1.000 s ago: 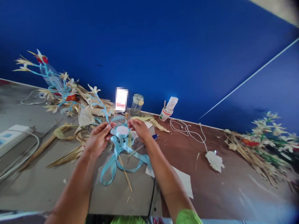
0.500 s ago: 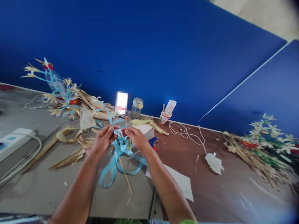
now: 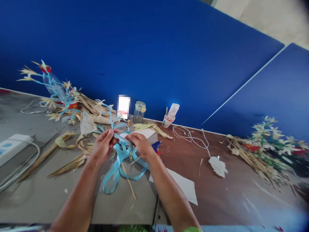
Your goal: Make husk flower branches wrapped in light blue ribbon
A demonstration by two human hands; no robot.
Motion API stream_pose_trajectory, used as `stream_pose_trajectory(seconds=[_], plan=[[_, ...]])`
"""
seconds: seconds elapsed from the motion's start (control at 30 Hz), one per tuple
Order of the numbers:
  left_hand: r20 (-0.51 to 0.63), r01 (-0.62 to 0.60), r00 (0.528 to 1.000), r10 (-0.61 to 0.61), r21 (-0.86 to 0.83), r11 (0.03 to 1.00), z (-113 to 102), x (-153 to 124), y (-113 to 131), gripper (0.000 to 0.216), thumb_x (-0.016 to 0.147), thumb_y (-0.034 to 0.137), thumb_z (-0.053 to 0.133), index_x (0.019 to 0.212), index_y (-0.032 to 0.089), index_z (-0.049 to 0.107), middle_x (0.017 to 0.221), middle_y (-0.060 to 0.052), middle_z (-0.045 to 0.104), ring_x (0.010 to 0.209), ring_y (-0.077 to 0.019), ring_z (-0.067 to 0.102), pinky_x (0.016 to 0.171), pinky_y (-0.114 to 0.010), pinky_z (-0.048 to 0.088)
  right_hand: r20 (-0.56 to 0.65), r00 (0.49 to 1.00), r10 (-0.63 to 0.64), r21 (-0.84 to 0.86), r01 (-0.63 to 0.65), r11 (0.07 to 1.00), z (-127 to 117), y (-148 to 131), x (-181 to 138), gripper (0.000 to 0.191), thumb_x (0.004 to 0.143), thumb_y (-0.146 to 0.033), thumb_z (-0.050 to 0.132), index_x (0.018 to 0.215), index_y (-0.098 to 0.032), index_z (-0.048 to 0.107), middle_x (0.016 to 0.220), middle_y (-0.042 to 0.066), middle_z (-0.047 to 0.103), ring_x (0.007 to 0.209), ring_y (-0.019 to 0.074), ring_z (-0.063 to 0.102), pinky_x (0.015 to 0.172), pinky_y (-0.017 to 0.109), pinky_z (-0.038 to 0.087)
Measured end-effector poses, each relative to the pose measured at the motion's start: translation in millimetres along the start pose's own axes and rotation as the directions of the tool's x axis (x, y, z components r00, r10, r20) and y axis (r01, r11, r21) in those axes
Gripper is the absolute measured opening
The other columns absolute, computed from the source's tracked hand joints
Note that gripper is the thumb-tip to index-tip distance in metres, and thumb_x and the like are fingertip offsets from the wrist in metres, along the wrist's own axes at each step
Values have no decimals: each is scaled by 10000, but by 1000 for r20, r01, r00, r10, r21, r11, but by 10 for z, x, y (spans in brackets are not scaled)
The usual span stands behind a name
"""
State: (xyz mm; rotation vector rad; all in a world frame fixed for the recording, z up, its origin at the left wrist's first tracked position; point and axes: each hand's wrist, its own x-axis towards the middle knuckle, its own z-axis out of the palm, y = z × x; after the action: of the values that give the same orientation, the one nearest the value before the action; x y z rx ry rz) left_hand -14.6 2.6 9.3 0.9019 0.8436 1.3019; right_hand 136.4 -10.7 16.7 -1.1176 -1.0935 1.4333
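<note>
Both my hands meet above the grey table (image 3: pixel 36 193), pinching a light blue ribbon (image 3: pixel 113 174). My left hand (image 3: pixel 102 146) is closed on the ribbon and on a thin stem wrapped in blue that rises to a pale husk flower (image 3: pixel 102 103). My right hand (image 3: pixel 140 145) is closed on the ribbon just to the right, fingertips close to the left hand's. Loose loops of the ribbon hang down from both hands onto the table. A thin wooden stick (image 3: pixel 127 183) lies under the loops.
Dried husk strips and blue-wrapped flower sprays (image 3: pixel 62 96) are heaped at the back left by a plastic bottle. A glass jar (image 3: pixel 139 111), a paper cup (image 3: pixel 167 120), a white cable (image 3: pixel 193 137), white paper sheets (image 3: pixel 183 187) and a flower bundle (image 3: pixel 270 145) lie to the right. A power strip (image 3: pixel 9 145) sits left.
My hands have drawn closer together on the ribbon. The white ribbon spool seen between them a second ago no longer shows. The view has shifted slightly.
</note>
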Motion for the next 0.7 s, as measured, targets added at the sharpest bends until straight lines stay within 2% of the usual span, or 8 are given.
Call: stream_pose_trajectory(seconds=[0.1, 0.2, 0.27, 0.37, 0.5, 0.7], plan=[[-33, -72, 997, 71, -42, 996, -15, 2, 30, 253, 693, 372, 675, 837, 165, 648, 494, 41, 462, 447, -69, 408, 402, -173, 299, -12, 1000, 8, -34, -8, 999, -66, -4, 37, 190, 682, -350, 621, 752, -178, 661, 611, -18, 566, 561, 101, 480, 584, 239, 406], [-60, -149, 987, 146, -34, 988, -16, 4, 51, 261, 675, 347, 692, 853, 160, 656, 548, 14, 504, 507, -87, 441, 412, -185, 298, -118, 990, -78, -92, 67, 993, -166, 14, 102, 210, 682, -334, 600, 814, -179, 653, 661, -20, 569, 623, 106, 506, 650, 250, 417], [-86, -204, 975, 205, 23, 979, -16, 9, 55, 260, 682, 354, 681, 854, 162, 658, 570, 6, 520, 519, -90, 441, 420, -191, 301, -197, 972, -128, -139, 102, 985, -249, 39, 149, 222, 686, -343, 580, 826, -182, 642, 678, -19, 566, 646, 114, 517, 660, 254, 423], [-168, -261, 940, 296, 205, 943, -21, 24, 45, 237, 721, 360, 632, 855, 167, 660, 574, 11, 518, 508, -83, 428, 436, -191, 312, -262, 948, -183, -228, 124, 966, -361, 98, 212, 247, 700, -370, 548, 839, -183, 631, 694, -13, 572, 665, 127, 530, 660, 259, 433], [-211, -264, 912, 352, 357, 896, -41, 47, 18, 223, 755, 347, 578, 864, 169, 657, 552, 27, 493, 495, -81, 427, 434, -189, 302, -244, 936, -252, -367, 151, 918, -413, 176, 269, 251, 716, -360, 525, 858, -180, 628, 769, 10, 619, 700, 138, 555, 687, 269, 447], [-124, -279, 920, 371, 460, 843, -86, 49, -26, 253, 800, 353, 520, 920, 168, 642, 561, 28, 487, 474, -81, 407, 436, -192, 313, -146, 949, -280, -530, 164, 832, -339, 178, 271, 214, 757, -292, 495, 873, -175, 630, 805, 19, 644, 761, 151, 584, 711, 266, 461]])
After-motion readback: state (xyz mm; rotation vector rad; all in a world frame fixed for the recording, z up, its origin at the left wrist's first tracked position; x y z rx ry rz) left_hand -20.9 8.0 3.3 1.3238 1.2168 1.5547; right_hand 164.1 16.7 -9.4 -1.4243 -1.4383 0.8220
